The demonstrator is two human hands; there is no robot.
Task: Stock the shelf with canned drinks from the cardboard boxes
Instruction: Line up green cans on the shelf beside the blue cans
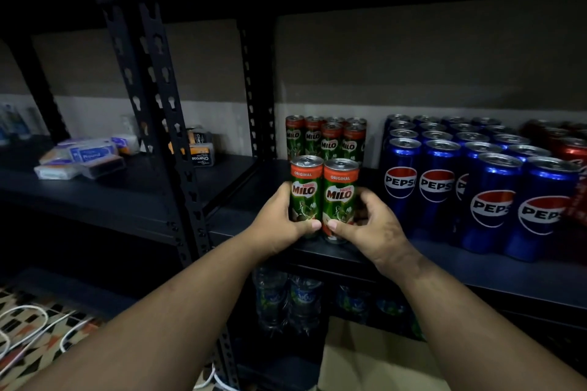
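Two green Milo cans stand side by side at the front edge of the black shelf (495, 270). My left hand (279, 222) grips the left Milo can (306, 190) and my right hand (371, 228) grips the right Milo can (340, 197). Both cans are upright and touch each other. Behind them, several more Milo cans (330, 136) stand in rows near the back wall. The cardboard box (374, 362) lies low, under my right forearm.
Several blue Pepsi cans (460, 174) fill the shelf to the right, with red cans (571, 149) beyond. A perforated black post (168, 124) divides the racks. Small packets (85, 155) lie on the left shelf. Water bottles (286, 298) stand on the shelf below. White cables (28, 324) cross the patterned floor.
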